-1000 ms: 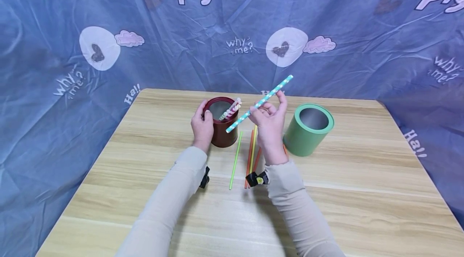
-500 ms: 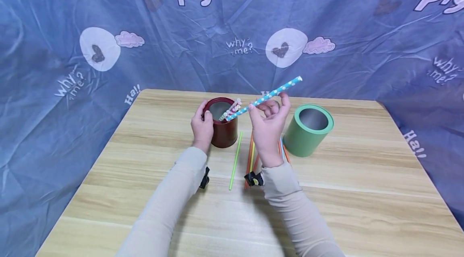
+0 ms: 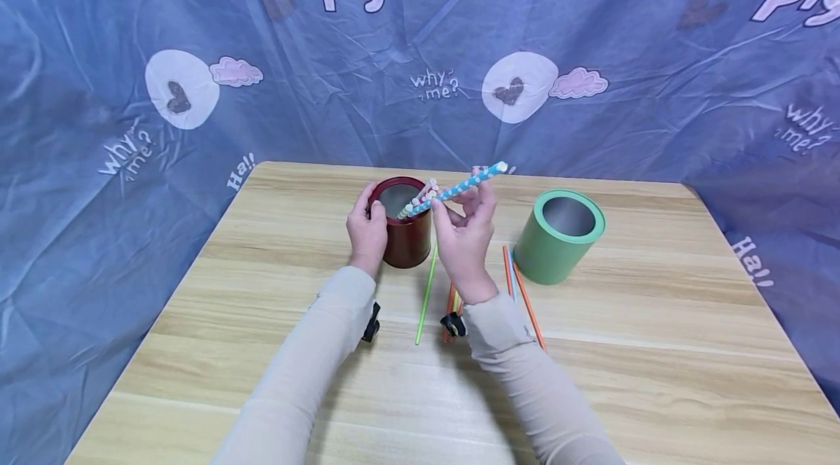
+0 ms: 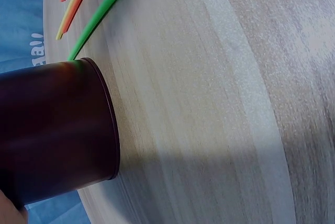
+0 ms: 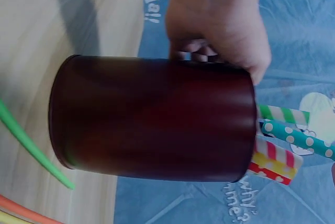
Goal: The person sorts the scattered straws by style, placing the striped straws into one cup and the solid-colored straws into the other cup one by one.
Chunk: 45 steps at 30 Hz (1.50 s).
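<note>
A dark red can (image 3: pixel 407 243) stands on the table, and my left hand (image 3: pixel 367 228) grips it at the left side of its rim. Several patterned paper straws (image 5: pixel 275 161) lean out of the can's right side, striped and flowered in the right wrist view. Between thumb and fingers my right hand (image 3: pixel 467 239) pinches a blue straw with white dots (image 3: pixel 469 184). This straw slants down to the left, its lower end inside the can's mouth beside the other straws. Only a bit of the left hand shows at the corner of the left wrist view.
To the right stands a green can (image 3: pixel 558 246), its mouth facing up. Thin plain straws lie on the wooden table (image 3: pixel 656 377): a green one (image 3: pixel 426 297), orange ones (image 3: pixel 530 308) and a light blue one (image 3: pixel 512 275). Printed blue cloth (image 3: pixel 394 28) hangs behind.
My right hand has moved left and brought the dotted straw's lower end from in front of the red can into its mouth. The left hand has stayed on the can.
</note>
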Available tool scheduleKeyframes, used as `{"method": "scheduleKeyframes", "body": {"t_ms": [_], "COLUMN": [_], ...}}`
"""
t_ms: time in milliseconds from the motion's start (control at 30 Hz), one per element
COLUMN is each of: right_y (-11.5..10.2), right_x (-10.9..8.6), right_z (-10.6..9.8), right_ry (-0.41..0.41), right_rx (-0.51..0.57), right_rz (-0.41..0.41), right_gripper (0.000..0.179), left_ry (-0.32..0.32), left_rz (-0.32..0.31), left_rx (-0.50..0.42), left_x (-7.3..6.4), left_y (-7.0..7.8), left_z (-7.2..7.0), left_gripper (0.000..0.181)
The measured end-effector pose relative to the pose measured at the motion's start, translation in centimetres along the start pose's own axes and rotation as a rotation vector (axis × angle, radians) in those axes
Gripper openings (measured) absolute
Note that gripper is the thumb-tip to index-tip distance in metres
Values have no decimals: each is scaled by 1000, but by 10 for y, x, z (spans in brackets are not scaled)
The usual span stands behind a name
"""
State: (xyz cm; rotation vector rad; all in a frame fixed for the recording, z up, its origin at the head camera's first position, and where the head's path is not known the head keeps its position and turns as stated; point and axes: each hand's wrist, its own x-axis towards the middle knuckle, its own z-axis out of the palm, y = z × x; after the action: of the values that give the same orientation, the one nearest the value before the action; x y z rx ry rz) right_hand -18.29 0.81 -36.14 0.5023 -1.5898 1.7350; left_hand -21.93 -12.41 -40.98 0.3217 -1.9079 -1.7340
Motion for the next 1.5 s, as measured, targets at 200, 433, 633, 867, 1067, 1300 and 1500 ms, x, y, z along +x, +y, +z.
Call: {"method": "scheduleKeyframes", "body": {"t_ms": [200, 433, 633, 867, 1067, 1300, 1500], "right_y": [6, 12, 18, 22, 21, 20, 19], "right_x": [-5, -10, -15, -20, -23, -25, -22], "right_z": [2, 4, 8, 8, 3, -8, -21], "right_ry": [-43, -94, -157, -192, -197, -201, -209], "right_rx": [-64, -91, -131, -145, -164, -163, -189], "right_rz": [-15, 0, -9, 27, 74, 78, 38], "right_gripper": [59, 57, 53, 46, 45, 45, 43], "left_ry": [0, -3, -5, 6, 9, 14, 11], "left_rz": [0, -10, -20, -10, -27, -45, -48], "left_rx": [0, 1, 12, 5, 0, -18, -38], "left_x": [1, 1, 2, 2, 0, 0, 2], "left_y": [0, -1, 1, 1, -1, -1, -2], "left_z": [0, 0, 0, 2, 2, 4, 2], "left_gripper": [38, 38, 38, 38, 39, 39, 39]}}
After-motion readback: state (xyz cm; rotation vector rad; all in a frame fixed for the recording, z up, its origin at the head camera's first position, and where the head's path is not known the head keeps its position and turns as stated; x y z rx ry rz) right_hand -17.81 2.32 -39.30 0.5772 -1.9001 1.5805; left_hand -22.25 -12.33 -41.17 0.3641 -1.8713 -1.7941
